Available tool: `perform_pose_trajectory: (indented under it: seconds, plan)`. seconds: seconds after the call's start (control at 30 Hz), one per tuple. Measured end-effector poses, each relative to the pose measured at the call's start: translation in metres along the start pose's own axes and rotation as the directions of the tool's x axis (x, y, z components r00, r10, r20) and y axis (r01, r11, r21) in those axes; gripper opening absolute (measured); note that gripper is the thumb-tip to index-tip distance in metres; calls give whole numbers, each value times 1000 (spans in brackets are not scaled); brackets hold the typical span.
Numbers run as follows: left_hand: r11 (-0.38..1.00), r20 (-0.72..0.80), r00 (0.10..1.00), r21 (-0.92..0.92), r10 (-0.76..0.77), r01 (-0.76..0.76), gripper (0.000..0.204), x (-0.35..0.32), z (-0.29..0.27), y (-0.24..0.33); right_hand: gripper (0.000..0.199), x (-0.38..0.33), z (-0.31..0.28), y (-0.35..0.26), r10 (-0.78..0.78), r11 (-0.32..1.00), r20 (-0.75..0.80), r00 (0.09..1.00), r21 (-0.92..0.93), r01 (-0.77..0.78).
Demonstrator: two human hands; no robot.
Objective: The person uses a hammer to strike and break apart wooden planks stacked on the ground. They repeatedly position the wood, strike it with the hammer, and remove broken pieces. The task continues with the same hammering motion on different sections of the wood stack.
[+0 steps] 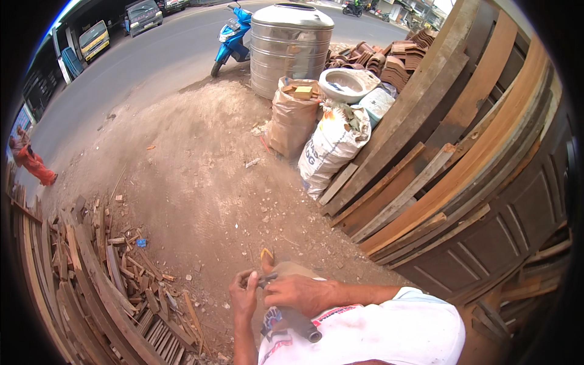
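My left hand (243, 297) and my right hand (297, 291) meet low in the view, in front of my white shirt. Both pinch a small dark object (266, 280) between their fingertips; what it is I cannot tell. A dark cylindrical piece (300, 325), like a handle or pipe, pokes out just below my right forearm, against my shirt. Just beyond my hands, my foot in a yellow sandal (266, 254) rests on the dirt ground.
Long wooden planks (426, 164) lean against a dark panelled door at the right. A heap of scrap wood (103, 274) lies at the left. Two filled sacks (328, 149), a steel tank (291, 45), a white basin and a blue scooter (232, 36) stand ahead by the road. A person in orange (33, 163) is at far left.
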State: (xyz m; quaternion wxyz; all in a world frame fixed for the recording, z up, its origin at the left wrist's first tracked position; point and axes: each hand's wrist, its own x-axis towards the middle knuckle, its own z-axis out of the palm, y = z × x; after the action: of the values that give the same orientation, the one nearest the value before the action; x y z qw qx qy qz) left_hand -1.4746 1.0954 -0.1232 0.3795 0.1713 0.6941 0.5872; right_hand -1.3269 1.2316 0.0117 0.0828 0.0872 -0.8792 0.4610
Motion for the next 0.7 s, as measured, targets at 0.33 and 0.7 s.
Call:
perform_pose_trajectory:
  seconds: [0.33,0.7]
  plan:
    - [999,48,999,35,-6,4,42,247,-25,83,33,159,-116,172,65,996,96,993,-66,-59]
    - [998,145,987,-5,64,-64,38,470,-44,177,29,315,-216,275,93,989,-75,993,-109,-101]
